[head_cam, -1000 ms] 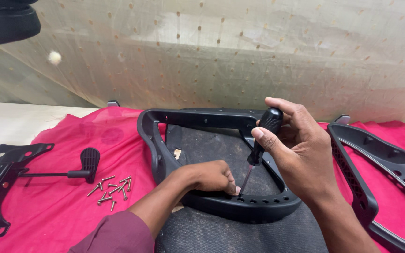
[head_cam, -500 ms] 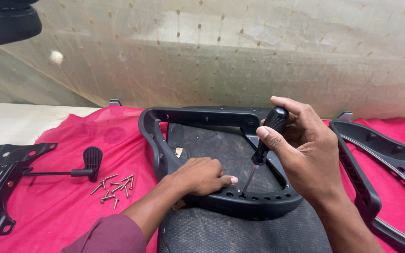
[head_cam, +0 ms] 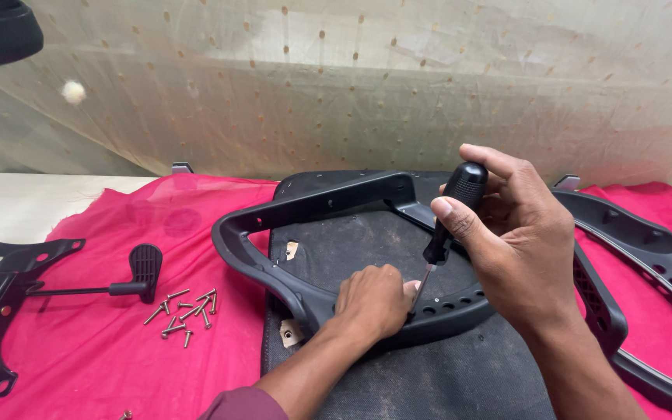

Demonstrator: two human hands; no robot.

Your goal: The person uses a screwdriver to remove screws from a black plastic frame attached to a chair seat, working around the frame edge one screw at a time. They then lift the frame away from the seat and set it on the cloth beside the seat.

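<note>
while my right hand (head_cam: pixel 519 233) grips one black-handled screwdriver (head_cam: pixel 451 210), tip down at the one black plastic frame (head_cam: pixel 305 214) on the dark seat pad (head_cam: pixel 429 373), my left hand (head_cam: pixel 371 299) curls closed beside the tip, pressing the frame. roughly ten loose screws (head_cam: pixel 184 311) lie on one red cloth (head_cam: pixel 103 358).

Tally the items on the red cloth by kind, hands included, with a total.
Black plastic chair frames: 2 (one under the hands, one at right)
Black-handled screwdriver: 1
Black metal lever mechanism: 1
Pile of loose metal screws: 1
Hands: 2 (left hand, right hand)
Total: 7
</note>
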